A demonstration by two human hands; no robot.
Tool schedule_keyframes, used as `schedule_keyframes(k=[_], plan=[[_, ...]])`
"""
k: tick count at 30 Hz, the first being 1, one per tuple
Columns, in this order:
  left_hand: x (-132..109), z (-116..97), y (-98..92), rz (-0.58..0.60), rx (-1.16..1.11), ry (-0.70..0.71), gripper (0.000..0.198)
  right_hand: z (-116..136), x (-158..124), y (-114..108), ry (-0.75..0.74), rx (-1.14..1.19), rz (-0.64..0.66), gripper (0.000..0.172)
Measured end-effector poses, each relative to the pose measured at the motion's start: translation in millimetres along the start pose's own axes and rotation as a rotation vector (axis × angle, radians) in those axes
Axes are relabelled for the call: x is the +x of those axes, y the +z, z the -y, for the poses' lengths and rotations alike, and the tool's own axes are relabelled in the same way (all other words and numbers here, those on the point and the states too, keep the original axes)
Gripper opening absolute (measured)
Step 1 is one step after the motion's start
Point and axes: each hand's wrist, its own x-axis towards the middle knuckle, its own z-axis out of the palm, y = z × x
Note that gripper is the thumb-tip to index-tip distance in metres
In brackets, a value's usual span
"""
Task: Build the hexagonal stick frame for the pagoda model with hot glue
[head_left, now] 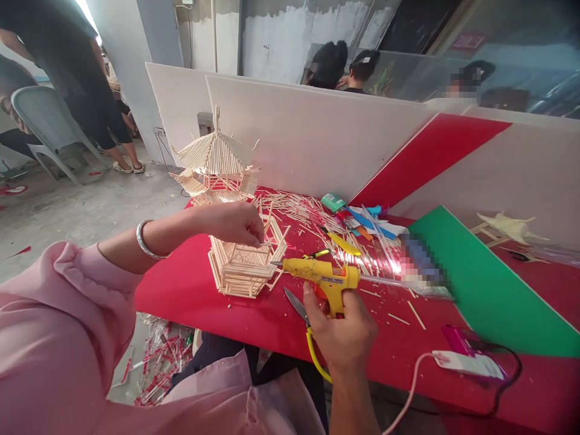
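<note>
A small open-topped stick model [244, 263] stands on the red table [190, 290]. My left hand [235, 222] hovers over its top rim with the fingers pinched together, apparently on a thin stick. My right hand [341, 329] grips the handle of a yellow glue gun [324, 277], its nozzle pointing left at the model's right side. Scissors [296, 305] lie just left of that hand. Behind the model stands a taller stick pagoda [216, 163] with a tiered roof.
Loose sticks [308, 214], a yellow cutter [341, 241] and coloured bits lie behind the glue gun. A green sheet [489, 290] and a pink device [462, 341] lie at right. White and red boards [317, 139] wall the table's back. People sit beyond; one stands by a chair [43, 121].
</note>
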Motion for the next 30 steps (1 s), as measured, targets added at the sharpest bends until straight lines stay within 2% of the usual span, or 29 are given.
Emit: schedule_keyframes(k=[7,14,21,30], plan=[[-1.9,-4.2,-0.8,0.032,0.057,-0.044,0.018,-0.9,-2.5,2.1,0.041,0.014,0.027,0.039],[-1.2,-3.4,1.4,-0.007,0.033,-0.037,0.017,0.4,-0.7,0.0,0.039,0.022,0.032,0.038],[1.1,-1.4,1.7,0.0,0.043,0.036,0.017,0.1,-1.0,0.6,0.042,0.024,0.037,0.038],[-0.2,-6.2,-0.7,0.011,0.073,0.011,0.019,0.9,-1.2,-0.4,0.069,0.029,0.056,0.038]])
